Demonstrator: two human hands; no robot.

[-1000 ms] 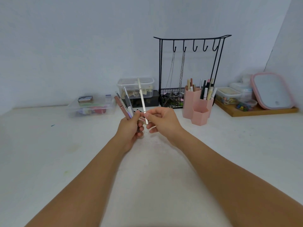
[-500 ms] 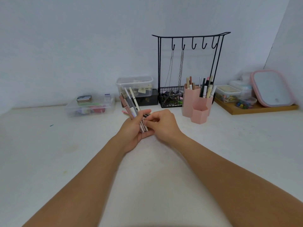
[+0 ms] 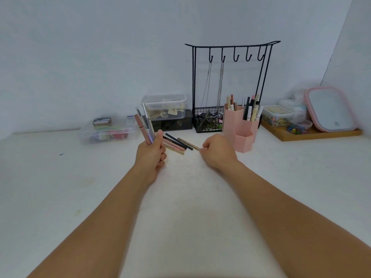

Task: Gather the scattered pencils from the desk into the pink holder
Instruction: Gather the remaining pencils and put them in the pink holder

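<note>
My left hand (image 3: 151, 155) is shut on a bunch of pencils (image 3: 144, 126) that stick up and lean left. Several loose pencils (image 3: 176, 144) lie on the white desk between my hands. My right hand (image 3: 217, 150) rests low on the desk, its fingertips pinching the near end of a tan pencil (image 3: 188, 144) that still lies flat. The pink holder (image 3: 240, 128), made of hexagonal cups, stands just right of my right hand, with several pens and pencils upright in its tall cups. Its low front cup looks empty.
A black wire rack (image 3: 230, 87) with hanging chains stands behind the holder. Clear boxes (image 3: 164, 106) on a dark box sit at the back middle, and a flat clear box (image 3: 109, 130) at the left. A wooden tray (image 3: 313, 132) with small containers and a pink-framed mirror (image 3: 329, 109) is at the right.
My hands have parted. The white pencil went from my right hand into the left hand's bunch, and my right hand moved right and down to the tan pencil on the desk.
</note>
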